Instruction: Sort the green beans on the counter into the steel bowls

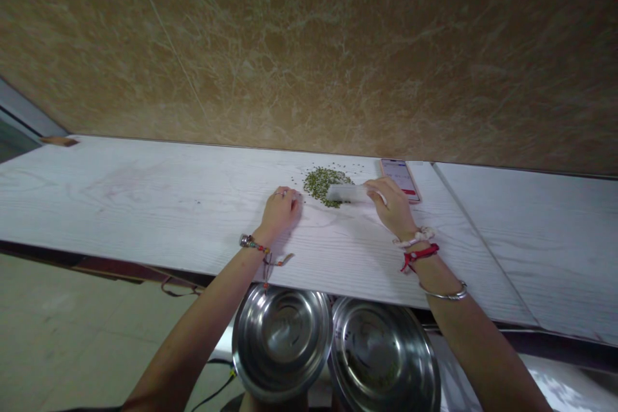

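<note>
The right hand (392, 206) clamps one end of a pale strip (347, 192), likely light, stiff and best held there, over loose green grains (318, 181) on the bench (145, 206); whether the curled left hand (280, 211) holds anything, I cannot tell.

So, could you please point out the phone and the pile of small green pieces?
Phone (402, 175), head view: middle of its screen.
Green pile (318, 183), head view: its uncovered middle.
</note>
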Action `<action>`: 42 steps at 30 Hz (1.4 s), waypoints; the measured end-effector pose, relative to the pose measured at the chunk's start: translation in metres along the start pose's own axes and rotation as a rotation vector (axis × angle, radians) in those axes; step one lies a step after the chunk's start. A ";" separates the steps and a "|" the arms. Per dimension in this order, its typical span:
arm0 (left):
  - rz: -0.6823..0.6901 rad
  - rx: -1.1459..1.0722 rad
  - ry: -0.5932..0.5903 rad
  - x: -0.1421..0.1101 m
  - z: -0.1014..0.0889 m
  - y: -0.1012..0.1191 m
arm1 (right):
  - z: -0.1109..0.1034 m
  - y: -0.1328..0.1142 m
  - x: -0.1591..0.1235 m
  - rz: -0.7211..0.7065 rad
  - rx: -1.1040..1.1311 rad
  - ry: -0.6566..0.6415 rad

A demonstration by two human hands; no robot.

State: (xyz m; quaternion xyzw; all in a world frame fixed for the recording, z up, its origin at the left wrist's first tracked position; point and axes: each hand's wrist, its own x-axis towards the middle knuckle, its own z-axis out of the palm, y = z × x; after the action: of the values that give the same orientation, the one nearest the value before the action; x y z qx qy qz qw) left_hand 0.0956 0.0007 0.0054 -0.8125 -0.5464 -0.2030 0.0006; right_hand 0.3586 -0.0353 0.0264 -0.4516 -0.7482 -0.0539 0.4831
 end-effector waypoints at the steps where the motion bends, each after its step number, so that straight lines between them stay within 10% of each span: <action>1: 0.000 -0.003 0.001 0.000 0.000 0.000 | -0.001 -0.001 0.000 -0.012 0.007 0.001; 42: 0.012 -0.063 0.045 0.000 0.005 -0.006 | -0.014 -0.024 0.003 -0.119 0.035 -0.115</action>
State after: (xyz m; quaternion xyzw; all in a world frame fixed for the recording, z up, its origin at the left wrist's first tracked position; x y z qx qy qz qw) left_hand 0.0924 0.0046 -0.0007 -0.8105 -0.5349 -0.2384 -0.0114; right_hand 0.3500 -0.0543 0.0446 -0.4002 -0.8010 -0.0433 0.4432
